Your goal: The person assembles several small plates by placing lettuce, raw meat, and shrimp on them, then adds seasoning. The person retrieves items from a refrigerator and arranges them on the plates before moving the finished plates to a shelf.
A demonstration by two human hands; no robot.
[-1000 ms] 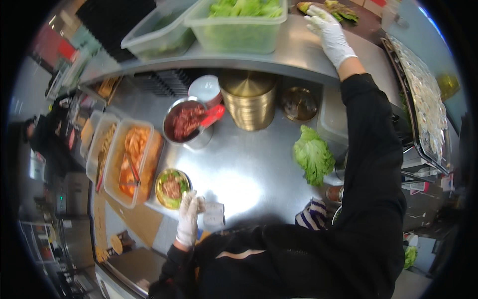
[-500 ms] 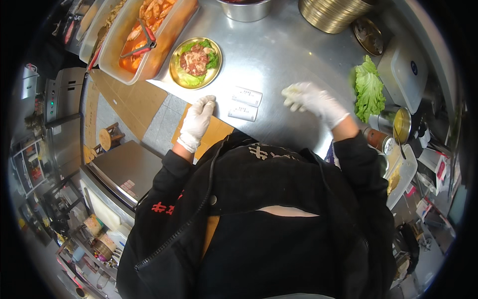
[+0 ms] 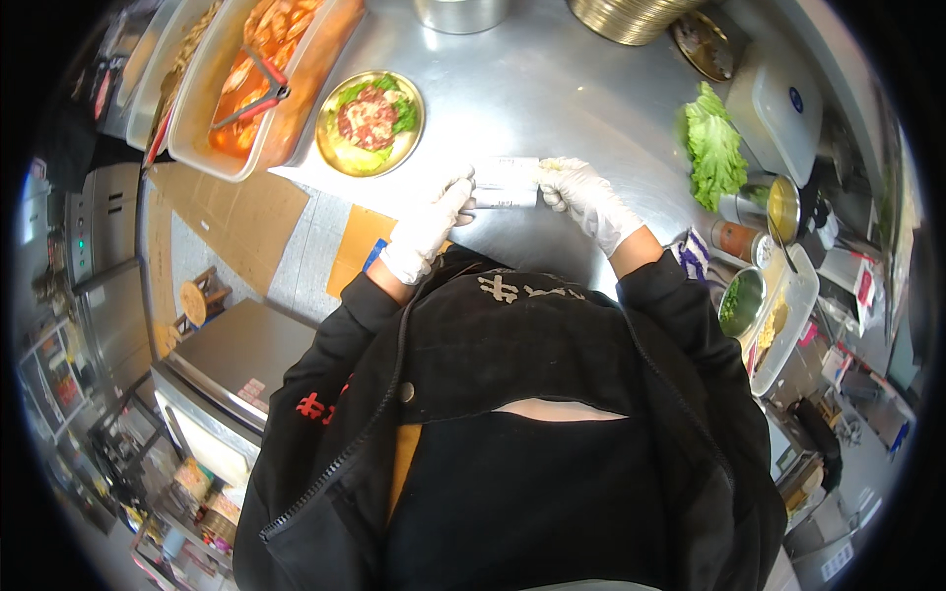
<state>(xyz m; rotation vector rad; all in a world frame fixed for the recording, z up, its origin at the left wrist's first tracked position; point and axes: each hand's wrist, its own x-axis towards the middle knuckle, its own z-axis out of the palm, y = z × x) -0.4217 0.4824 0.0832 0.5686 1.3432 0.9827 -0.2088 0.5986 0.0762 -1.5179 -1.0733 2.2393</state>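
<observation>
Two small white printed paper slips [image 3: 506, 184] lie one above the other in front of me, over the steel counter. My left hand [image 3: 434, 222], in a white disposable glove, is closed with its fingertips at their left edge. At their right edge my right hand [image 3: 586, 202], gloved alike, pinches a slip between thumb and fingers. Whether the hands grip one slip or both is hard to see. Just beyond my left hand sits a round gold-coloured plate [image 3: 419, 133] bearing green lettuce [image 3: 404, 116] and reddish meat [image 3: 365, 120].
At far left stands a clear tub [image 3: 177, 138] of orange-red marinated food with red-handled tongs [image 3: 276, 94]. A stack of gold plates [image 3: 631, 25] and a steel pot [image 3: 460, 14] are at the back. Lettuce leaves [image 3: 716, 148], a lidded plastic container [image 3: 778, 108] and cans [image 3: 739, 240] line the right side.
Both hands have moved inward to the paper slips from either side and closed at their edges. The slips sit more level in view. My head view has shifted slightly.
</observation>
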